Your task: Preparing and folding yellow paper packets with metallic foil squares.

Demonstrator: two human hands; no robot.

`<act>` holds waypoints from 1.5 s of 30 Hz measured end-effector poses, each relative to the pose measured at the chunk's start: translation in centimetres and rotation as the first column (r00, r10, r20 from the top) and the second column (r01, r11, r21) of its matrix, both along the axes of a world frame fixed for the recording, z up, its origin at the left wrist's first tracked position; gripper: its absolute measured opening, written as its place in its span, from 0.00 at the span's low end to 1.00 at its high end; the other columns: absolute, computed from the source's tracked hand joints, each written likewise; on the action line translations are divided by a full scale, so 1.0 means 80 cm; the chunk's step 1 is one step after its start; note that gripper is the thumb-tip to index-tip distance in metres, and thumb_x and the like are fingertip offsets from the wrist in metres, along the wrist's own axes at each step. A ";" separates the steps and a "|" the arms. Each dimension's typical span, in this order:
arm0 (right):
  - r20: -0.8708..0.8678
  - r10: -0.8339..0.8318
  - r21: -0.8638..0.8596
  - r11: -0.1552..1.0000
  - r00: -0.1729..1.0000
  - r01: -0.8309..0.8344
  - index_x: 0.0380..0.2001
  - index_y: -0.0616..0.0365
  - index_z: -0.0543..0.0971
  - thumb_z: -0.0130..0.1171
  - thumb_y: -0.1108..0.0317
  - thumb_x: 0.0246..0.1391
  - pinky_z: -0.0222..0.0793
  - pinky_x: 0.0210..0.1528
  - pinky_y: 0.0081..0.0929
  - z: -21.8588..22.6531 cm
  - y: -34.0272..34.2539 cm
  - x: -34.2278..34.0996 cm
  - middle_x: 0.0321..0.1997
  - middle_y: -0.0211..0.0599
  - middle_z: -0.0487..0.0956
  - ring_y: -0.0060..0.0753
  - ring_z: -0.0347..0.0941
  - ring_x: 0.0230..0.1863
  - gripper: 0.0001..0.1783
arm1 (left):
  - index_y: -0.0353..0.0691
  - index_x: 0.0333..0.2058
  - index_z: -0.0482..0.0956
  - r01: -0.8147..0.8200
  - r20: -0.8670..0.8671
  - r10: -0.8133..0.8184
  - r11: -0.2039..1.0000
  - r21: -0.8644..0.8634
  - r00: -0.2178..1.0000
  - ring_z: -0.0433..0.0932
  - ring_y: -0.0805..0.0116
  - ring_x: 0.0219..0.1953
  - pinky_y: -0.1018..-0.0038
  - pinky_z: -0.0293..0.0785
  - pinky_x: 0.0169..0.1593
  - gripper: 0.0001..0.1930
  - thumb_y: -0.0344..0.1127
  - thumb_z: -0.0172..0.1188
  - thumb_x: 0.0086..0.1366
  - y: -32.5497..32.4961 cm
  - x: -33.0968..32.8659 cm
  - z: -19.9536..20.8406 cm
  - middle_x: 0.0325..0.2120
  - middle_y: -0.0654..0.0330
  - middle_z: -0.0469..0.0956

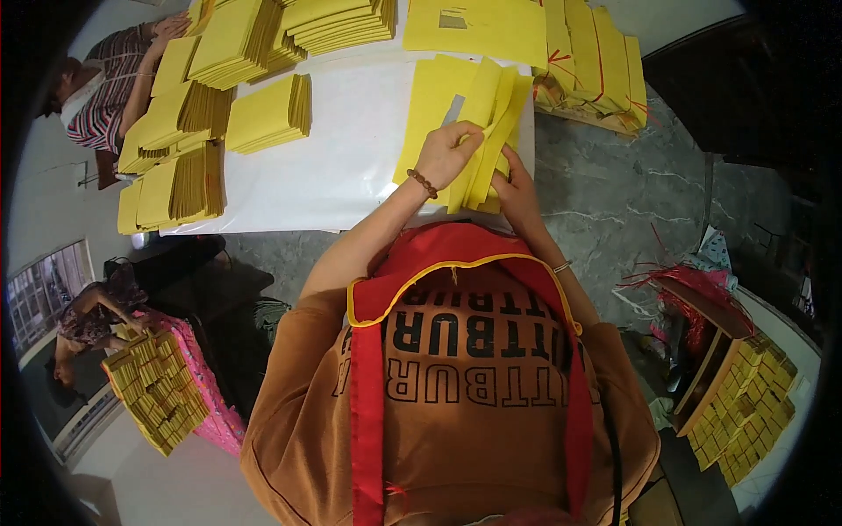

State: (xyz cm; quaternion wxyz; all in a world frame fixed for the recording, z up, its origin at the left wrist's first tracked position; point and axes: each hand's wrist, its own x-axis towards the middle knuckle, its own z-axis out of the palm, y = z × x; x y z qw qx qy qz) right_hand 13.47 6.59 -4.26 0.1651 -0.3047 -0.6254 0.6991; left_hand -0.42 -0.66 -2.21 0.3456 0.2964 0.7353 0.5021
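At the right end of the white table, my left hand [449, 156] is closed, thumb and fingers pinching a folded strip of yellow paper [484, 92]. My right hand [519, 191] grips the lower right edge of the same folded paper, some of its fingers hidden behind it. The folds stand partly raised and fan apart toward the top. Under them lies a flat yellow sheet [423, 110] with a small grey patch, partly covered by my left hand.
Stacks of folded yellow paper [267, 114] line the white table's [298, 188] left side. More flat yellow sheets [491, 35] lie at the far edge. Bundles tied with red string [596, 61] stand beyond the right corner. Another person [110, 83] works at the far left, and one more [96, 316] beside a yellow pile.
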 end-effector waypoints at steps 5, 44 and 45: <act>-0.002 -0.009 -0.005 1.000 1.000 0.009 0.54 0.65 0.61 0.47 0.70 0.49 0.61 0.49 0.21 -0.001 -0.001 0.000 0.50 0.42 0.70 0.27 0.67 0.47 0.27 | 0.36 0.32 0.77 -0.076 -0.019 0.075 0.997 -0.031 0.997 0.73 0.68 0.24 0.74 0.68 0.30 0.11 0.37 0.56 0.54 -0.002 -0.003 0.002 0.20 0.53 0.74; 0.003 -0.011 0.008 1.000 1.000 0.011 0.54 0.64 0.62 0.46 0.74 0.47 0.63 0.46 0.20 0.010 0.000 0.000 0.49 0.42 0.70 0.27 0.68 0.45 0.27 | 0.33 0.44 0.70 0.048 -0.226 -0.051 0.999 -0.020 0.973 0.74 0.63 0.40 0.75 0.68 0.44 0.18 0.28 0.52 0.52 -0.001 0.002 0.011 0.38 0.50 0.74; 0.023 -0.013 0.020 1.000 1.000 0.013 0.54 0.64 0.62 0.46 0.74 0.47 0.63 0.46 0.20 0.012 -0.001 0.000 0.49 0.42 0.70 0.26 0.68 0.45 0.27 | 0.32 0.45 0.70 0.048 -0.199 -0.051 0.999 -0.021 0.979 0.73 0.63 0.41 0.74 0.68 0.44 0.18 0.27 0.52 0.53 -0.001 0.003 0.011 0.40 0.49 0.73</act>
